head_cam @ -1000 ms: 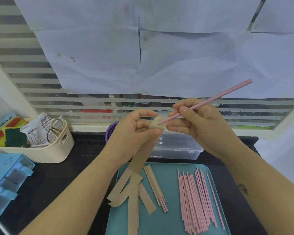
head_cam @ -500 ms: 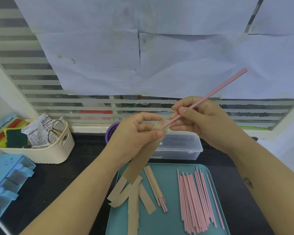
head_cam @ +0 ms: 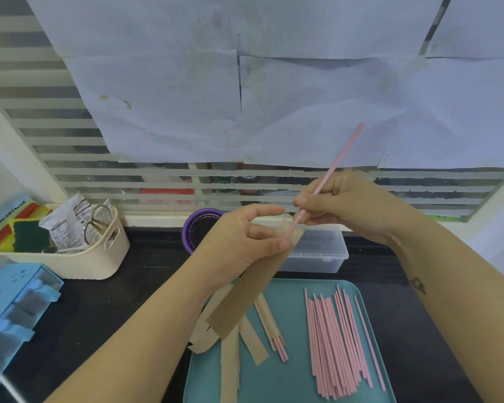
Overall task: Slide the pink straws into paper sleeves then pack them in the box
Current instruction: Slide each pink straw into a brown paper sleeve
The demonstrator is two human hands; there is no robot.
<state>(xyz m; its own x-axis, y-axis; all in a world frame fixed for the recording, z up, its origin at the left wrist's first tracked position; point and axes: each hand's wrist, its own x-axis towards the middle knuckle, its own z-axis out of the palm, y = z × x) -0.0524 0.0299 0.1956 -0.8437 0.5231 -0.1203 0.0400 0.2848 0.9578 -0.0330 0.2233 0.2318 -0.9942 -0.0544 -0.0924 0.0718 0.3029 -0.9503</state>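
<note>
Left hand [head_cam: 239,242] pinches sleeve [head_cam: 245,298]; right hand [head_cam: 346,207] pinches straw [head_cam: 332,170], tip entering. One filled sleeve [head_cam: 266,315] at tray [head_cam: 288,382] middle; pile [head_cam: 332,344], right edge, unsleeved.

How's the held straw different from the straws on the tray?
The held straw slants upward, pinched by the right hand, tip at a paper sleeve; the tray straws lie flat, untouched. The held straw is single; the tray straws form a heap. All are pink.

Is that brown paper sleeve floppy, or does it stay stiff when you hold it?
Probably bendy but not limp: the sleeve hangs fairly straight from the left hand, pinched only at its top. It looks thin and flat, so likely very light and easy to crease.
</note>
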